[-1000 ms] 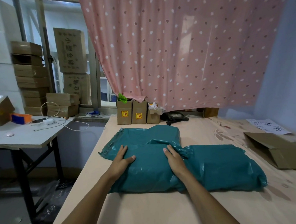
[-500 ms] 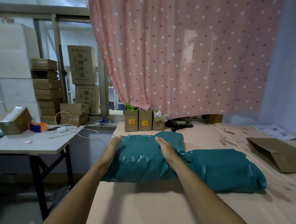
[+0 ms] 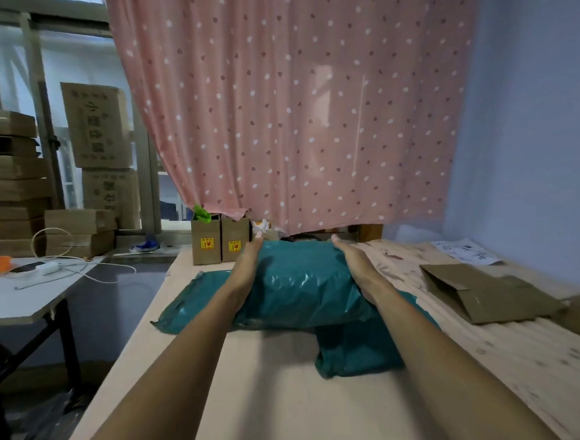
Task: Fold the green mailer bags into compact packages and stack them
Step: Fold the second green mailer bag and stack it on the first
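Here, both hands clasp a folded green mailer package (image 3: 300, 284) from its sides, held just above the table (image 3: 260, 411). The left hand (image 3: 248, 264) presses flat against the package's 9 o'clock edge, and the right hand (image 3: 349, 260) presses against its 3 o'clock edge. A second green package (image 3: 356, 349) lies on the table at 5 o'clock from the held one, and a flatter green bag (image 3: 191, 302) at 8 o'clock.
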